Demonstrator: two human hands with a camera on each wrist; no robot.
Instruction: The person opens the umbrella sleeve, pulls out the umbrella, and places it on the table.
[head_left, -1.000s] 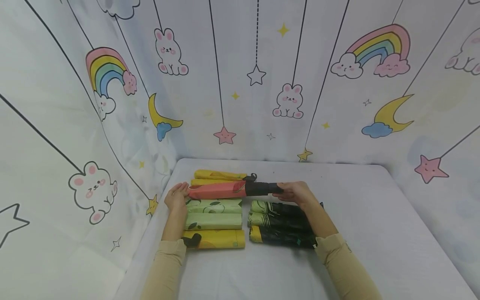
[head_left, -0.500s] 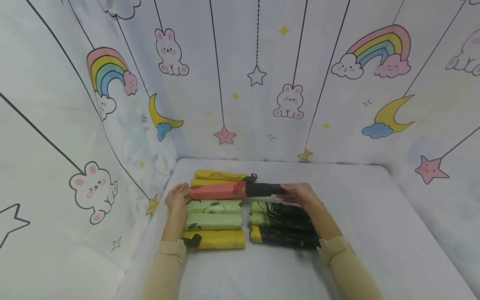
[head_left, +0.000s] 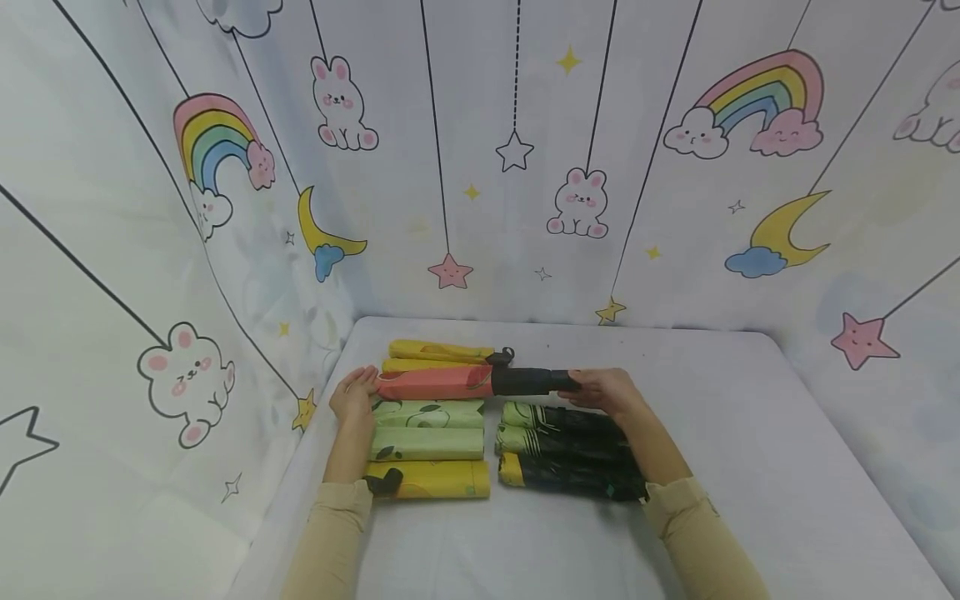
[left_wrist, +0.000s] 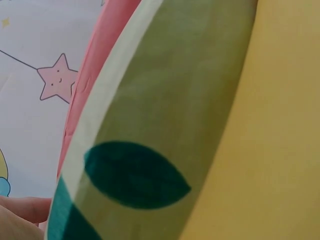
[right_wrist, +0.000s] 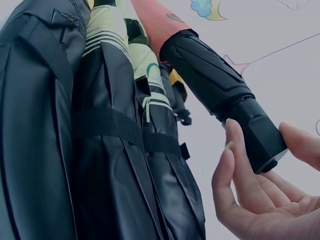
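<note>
A folding umbrella lies crosswise, its black handle (head_left: 532, 381) sticking out of a red sleeve (head_left: 435, 382). My left hand (head_left: 352, 393) holds the sleeve's left end; in the left wrist view only a bit of its fingers (left_wrist: 30, 207) shows beside the pink edge. With thumb and fingers my right hand (head_left: 606, 392) pinches the tip of the handle, as the right wrist view also shows the handle (right_wrist: 255, 132) between them. Just in front of the red sleeve lie two light green sleeves (head_left: 427, 443), then a yellow one (head_left: 442, 479).
Several folded black umbrellas (head_left: 573, 450) with green or yellow ends lie below the right forearm; straps (right_wrist: 107, 122) wrap them. Behind the red sleeve are yellow pieces (head_left: 441, 350) with a black loop. A white cloth (head_left: 720, 433) covers the table, and printed curtains (head_left: 480, 208) stand behind.
My right hand has moved slightly to the right with the handle, and more black shows beyond the red sleeve. The left hand and sleeve have stayed in place.
</note>
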